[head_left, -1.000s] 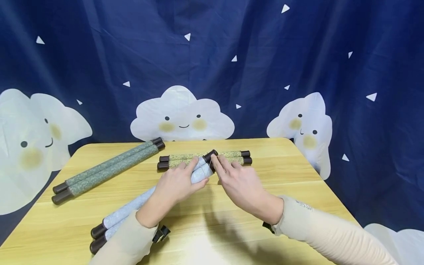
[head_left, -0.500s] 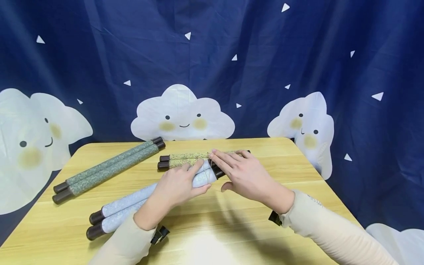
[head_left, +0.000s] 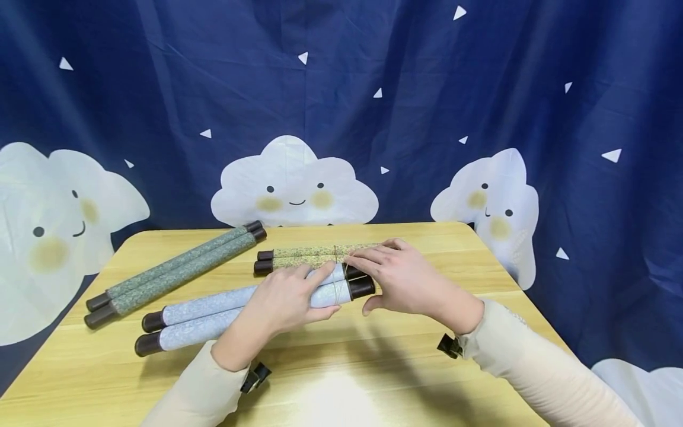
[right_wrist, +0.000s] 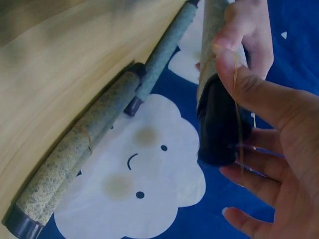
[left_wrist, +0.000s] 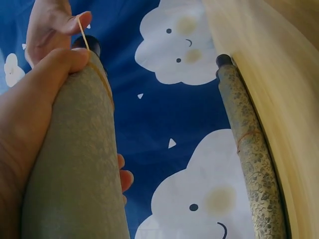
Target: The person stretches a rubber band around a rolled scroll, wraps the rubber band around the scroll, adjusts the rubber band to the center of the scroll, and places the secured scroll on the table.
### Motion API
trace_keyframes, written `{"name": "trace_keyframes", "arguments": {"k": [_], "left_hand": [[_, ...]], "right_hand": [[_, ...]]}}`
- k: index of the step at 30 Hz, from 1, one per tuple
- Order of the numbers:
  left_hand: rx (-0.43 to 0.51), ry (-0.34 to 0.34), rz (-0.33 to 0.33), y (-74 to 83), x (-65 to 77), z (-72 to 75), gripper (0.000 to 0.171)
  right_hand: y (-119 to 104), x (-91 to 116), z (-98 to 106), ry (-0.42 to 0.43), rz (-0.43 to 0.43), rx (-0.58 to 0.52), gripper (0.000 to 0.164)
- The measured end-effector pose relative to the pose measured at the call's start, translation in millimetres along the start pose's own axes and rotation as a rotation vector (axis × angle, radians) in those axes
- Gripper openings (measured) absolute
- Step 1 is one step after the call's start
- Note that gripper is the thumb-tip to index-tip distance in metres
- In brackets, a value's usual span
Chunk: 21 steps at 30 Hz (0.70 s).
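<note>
My left hand [head_left: 280, 299] grips a light blue scroll [head_left: 205, 308] near its right end, thumb and fingers round its two rolls. Dark brown caps finish both ends of the rolls. A thin tan rubber band [left_wrist: 102, 82] loops round the blue paper close to the right-hand caps. My right hand [head_left: 408, 279] is at those caps, fingers bent over the top and thumb lower down. In the right wrist view a strand of band is drawn out between my right thumb [right_wrist: 237, 74] and fingers, passing alongside the black cap [right_wrist: 217, 132].
A yellow patterned scroll [head_left: 301, 254] with a band round it lies just behind my hands. The green scroll [head_left: 178, 273] lies slanted at the left of the wooden table [head_left: 443, 267]. A dark blue curtain [head_left: 341, 83] with clouds hangs behind.
The blue scroll has swung flatter, its left end moving up and its right caps down and rightward. My right hand has shifted right, fingers spreading from the thumb.
</note>
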<state>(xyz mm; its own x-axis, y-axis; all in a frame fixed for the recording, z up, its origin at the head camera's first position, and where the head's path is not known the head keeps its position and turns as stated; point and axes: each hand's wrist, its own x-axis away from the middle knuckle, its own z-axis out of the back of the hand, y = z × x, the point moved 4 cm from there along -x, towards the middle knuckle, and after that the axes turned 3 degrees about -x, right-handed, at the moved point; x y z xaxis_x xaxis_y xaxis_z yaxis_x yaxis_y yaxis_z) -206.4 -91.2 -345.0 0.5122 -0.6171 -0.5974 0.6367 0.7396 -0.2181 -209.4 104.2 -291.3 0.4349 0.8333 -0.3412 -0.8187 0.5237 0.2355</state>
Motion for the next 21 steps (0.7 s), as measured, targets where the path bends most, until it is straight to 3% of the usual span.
{"name": "trace_keyframes", "arguments": {"k": [5, 10, 21], "left_hand": [[0.023, 0.049, -0.055, 0.5, -0.7, 1.6, 0.074], [0.034, 0.054, -0.082, 0.2, -0.5, 1.9, 0.078], [0.066, 0.1, -0.16, -3.8, 0.9, 6.3, 0.076]], "right_hand": [[4.1, 2.5, 0.6, -0.034, 0.018, -0.075, 0.092], [3.9, 4.5, -1.2, -0.061, 0.041, -0.145, 0.093], [8.1, 10.7, 1.0, 0.003, 0.115, -0.151, 0.094]]}}
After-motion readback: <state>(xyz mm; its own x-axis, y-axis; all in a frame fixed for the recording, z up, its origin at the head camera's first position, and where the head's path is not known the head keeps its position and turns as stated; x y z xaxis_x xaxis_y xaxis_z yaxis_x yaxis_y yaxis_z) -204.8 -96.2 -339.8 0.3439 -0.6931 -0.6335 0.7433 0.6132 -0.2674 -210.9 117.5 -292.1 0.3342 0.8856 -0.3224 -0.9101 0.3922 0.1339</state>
